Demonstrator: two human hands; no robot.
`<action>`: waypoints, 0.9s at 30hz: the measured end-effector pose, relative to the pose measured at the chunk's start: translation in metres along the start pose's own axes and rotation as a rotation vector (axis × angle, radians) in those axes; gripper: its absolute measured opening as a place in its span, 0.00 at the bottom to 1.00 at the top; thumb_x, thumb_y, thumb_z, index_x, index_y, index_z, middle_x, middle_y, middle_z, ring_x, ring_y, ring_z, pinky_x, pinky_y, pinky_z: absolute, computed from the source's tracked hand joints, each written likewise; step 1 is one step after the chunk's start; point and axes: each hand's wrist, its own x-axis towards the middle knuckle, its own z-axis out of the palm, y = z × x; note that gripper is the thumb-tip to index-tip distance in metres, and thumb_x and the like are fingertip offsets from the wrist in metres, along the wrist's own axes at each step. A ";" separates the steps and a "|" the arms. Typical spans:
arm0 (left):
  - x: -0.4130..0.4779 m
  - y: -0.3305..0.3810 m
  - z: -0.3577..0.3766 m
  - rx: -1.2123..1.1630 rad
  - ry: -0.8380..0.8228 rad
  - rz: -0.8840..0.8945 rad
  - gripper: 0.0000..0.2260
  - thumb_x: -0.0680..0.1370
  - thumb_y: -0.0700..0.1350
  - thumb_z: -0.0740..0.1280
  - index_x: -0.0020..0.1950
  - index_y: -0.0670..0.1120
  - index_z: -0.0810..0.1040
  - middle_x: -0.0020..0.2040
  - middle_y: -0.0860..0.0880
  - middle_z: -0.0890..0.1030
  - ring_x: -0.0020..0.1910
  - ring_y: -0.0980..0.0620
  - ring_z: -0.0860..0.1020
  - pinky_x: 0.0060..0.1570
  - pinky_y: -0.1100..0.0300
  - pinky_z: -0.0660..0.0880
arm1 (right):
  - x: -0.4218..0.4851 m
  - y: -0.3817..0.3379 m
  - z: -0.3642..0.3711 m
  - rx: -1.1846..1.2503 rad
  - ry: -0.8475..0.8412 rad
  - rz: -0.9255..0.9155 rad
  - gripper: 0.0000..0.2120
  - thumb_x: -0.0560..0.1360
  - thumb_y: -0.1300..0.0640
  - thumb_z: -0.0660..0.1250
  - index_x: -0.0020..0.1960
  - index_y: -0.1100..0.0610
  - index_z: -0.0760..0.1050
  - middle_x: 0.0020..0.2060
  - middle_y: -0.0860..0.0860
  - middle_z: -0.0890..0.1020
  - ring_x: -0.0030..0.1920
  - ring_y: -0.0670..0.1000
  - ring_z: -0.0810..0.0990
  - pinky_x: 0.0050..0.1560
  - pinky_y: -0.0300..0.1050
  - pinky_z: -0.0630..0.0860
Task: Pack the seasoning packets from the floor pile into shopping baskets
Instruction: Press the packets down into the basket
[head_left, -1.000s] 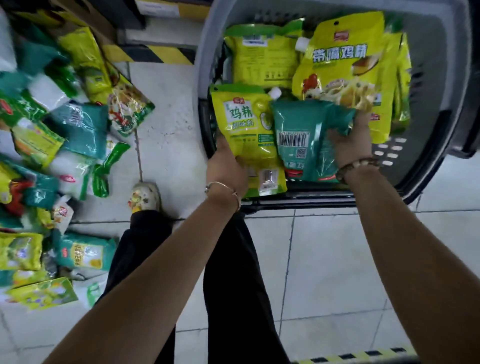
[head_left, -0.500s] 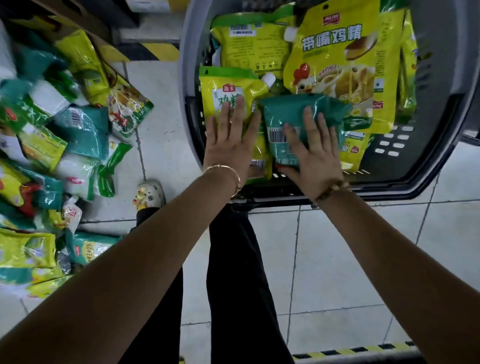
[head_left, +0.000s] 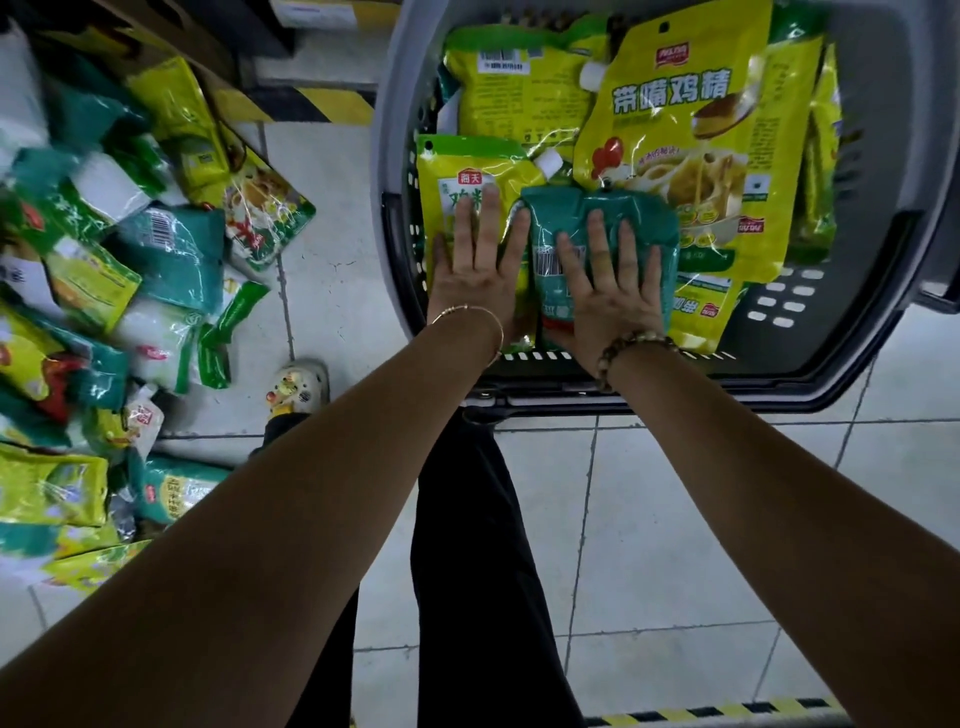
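2 flat-open grips pressing | left hand (head_left: 475, 270): yellow packet (head_left: 457, 171) | right hand (head_left: 610, 293): teal packet (head_left: 628, 213) | floor pile (head_left: 130, 291) beside basket (head_left: 883, 332)

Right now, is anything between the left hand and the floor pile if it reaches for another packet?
Only the basket's left wall: the left hand lies flat on a yellow packet inside the basket, so it would have to lift over that wall. Beyond it, bare tile runs to the floor pile; nothing else visible is in the way.

We count one basket (head_left: 390, 145), one teal packet (head_left: 641, 221), at least four yellow packets (head_left: 675, 130) inside; floor pile (head_left: 130, 270) too jumbled.
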 end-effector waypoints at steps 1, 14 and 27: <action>-0.001 0.000 -0.005 -0.022 -0.017 0.013 0.38 0.79 0.43 0.61 0.75 0.46 0.33 0.75 0.40 0.34 0.75 0.37 0.38 0.72 0.41 0.49 | -0.001 0.000 -0.003 0.009 -0.011 0.004 0.48 0.73 0.36 0.61 0.75 0.48 0.30 0.74 0.53 0.32 0.74 0.59 0.33 0.68 0.58 0.30; -0.075 -0.089 -0.067 -0.786 0.191 -0.136 0.25 0.79 0.45 0.61 0.75 0.47 0.60 0.72 0.48 0.65 0.65 0.45 0.71 0.62 0.52 0.70 | -0.018 -0.082 -0.070 0.455 0.417 0.044 0.25 0.70 0.53 0.60 0.65 0.59 0.73 0.62 0.62 0.75 0.62 0.64 0.73 0.64 0.59 0.68; -0.167 -0.303 -0.020 -0.996 0.324 -0.533 0.22 0.75 0.44 0.66 0.70 0.47 0.69 0.67 0.45 0.71 0.61 0.45 0.74 0.58 0.54 0.72 | 0.004 -0.307 -0.107 0.385 0.214 -0.197 0.25 0.75 0.55 0.66 0.70 0.56 0.67 0.69 0.57 0.69 0.68 0.58 0.68 0.66 0.53 0.67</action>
